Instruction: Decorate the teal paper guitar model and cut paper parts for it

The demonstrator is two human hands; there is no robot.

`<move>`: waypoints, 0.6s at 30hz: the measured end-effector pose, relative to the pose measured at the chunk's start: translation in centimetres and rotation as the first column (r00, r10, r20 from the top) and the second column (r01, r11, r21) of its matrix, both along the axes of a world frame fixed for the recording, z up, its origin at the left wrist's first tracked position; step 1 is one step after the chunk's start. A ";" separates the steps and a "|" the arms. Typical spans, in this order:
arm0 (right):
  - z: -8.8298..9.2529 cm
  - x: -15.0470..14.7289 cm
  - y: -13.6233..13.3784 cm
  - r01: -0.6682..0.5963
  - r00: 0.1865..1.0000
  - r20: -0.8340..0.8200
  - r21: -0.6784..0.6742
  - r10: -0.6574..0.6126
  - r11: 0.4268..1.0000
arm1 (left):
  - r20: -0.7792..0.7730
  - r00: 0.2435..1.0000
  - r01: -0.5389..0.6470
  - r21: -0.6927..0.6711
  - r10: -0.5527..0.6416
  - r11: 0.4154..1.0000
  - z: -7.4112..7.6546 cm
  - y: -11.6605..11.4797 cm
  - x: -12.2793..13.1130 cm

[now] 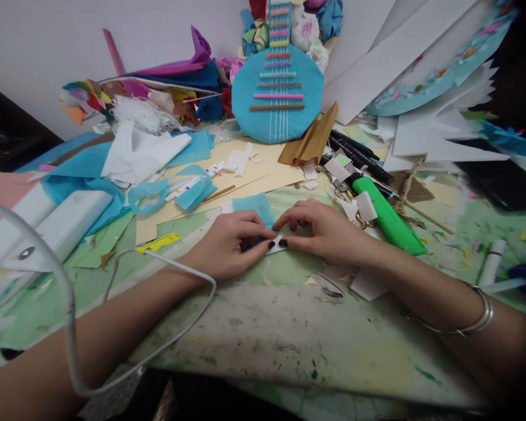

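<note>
At the middle of the table both my hands meet over a small white strip (275,245), which looks like paper or foam board. My left hand (228,242) pinches its left part between thumb and fingers. From the other side, my right hand (322,228) presses its thumb on the strip, with the index finger curled over the far edge. Just beyond the fingertips lies a piece of blue paper (255,207), partly hidden by my left hand. A blue paper stringed instrument (278,120) with coloured bars stands upright against the wall.
A white cable (72,327) loops over my left forearm. A white device (65,228) lies on the left, near crumpled blue and white paper. To the right are a green tube-like case (388,216), black pens (362,155) and a dark phone (504,178). Paper scraps litter the table (245,327).
</note>
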State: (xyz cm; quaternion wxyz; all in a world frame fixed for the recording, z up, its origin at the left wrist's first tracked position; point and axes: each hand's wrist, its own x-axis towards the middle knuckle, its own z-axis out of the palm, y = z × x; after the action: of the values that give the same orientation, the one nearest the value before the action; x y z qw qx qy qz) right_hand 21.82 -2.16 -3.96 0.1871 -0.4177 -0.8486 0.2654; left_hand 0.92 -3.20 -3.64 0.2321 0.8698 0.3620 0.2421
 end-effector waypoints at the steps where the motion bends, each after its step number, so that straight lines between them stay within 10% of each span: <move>1: 0.1 0.0 0.0 0.001 1.000 0.004 -0.004 -0.001 1.000 | 0.005 1.000 0.005 -0.021 -0.005 1.000 0.0 0.2 -0.1; 18: -0.2 0.0 0.1 0.011 1.000 -0.022 -0.011 -0.012 1.000 | 0.009 1.000 0.018 -0.082 -0.017 0.996 0.0 0.8 -0.4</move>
State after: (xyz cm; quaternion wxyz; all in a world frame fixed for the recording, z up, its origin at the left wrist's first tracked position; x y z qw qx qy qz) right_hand 21.80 -2.02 -4.13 0.1956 -0.4207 -0.8426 0.2734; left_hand 0.48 -2.44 -3.66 0.2714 0.8615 0.3630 0.2288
